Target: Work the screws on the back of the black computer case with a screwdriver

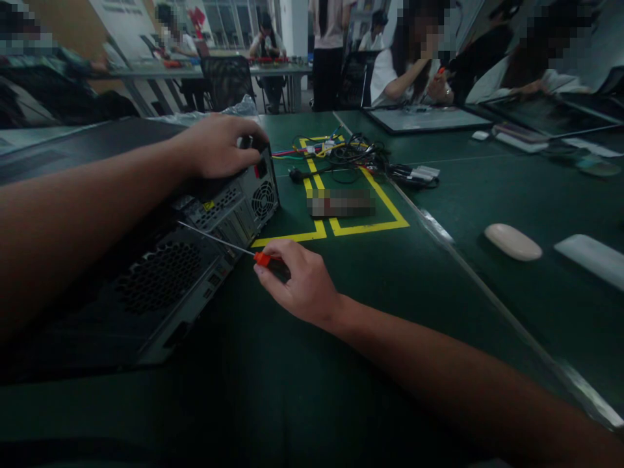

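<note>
A black computer case lies on its side on the green table, its rear panel with fan grille facing me. My left hand rests on the case's far top corner, fingers curled over the edge. My right hand is closed round a red-handled screwdriver. Its thin metal shaft points left, with the tip against the rear panel of the case.
Tangled coloured cables lie inside a yellow tape rectangle beyond the case. A white mouse and a white keyboard edge lie on the right. Other people sit at tables in the background.
</note>
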Tool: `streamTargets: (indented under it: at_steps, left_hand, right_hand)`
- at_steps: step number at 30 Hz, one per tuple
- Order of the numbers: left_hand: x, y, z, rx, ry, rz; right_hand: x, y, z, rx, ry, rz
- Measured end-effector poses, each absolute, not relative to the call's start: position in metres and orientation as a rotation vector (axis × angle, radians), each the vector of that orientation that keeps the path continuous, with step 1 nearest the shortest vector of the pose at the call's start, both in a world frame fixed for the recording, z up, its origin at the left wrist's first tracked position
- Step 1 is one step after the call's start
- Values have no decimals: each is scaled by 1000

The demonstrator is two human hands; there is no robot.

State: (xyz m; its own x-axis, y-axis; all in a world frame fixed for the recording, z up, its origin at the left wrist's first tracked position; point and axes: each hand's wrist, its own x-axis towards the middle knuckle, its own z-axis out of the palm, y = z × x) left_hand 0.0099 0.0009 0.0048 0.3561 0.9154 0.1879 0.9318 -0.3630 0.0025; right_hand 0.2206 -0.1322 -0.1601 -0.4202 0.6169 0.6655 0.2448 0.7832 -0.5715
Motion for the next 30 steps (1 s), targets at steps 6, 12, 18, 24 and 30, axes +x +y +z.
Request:
streamTargets:
  at_steps: [6, 12, 18, 24, 30]
  left_hand:
    - [8, 3, 4, -2518, -1686, -260]
    - [8, 2, 4, -2523, -1704, -280]
    - [6, 3, 5, -2539, -1649, -269]
    - [5, 4, 4, -2527, -1660, -264]
    - [8, 2, 4, -2540, -1675, -265]
  right_hand:
    - [222, -132, -158, -683, -2036, 488]
    - [223, -132, -159, -692, -2036, 470]
    - [222, -132, -159, -678, -2030, 464]
    - [221, -132, -159, -710, -2030, 482]
    - [221, -133, -158, -703, -2028, 476]
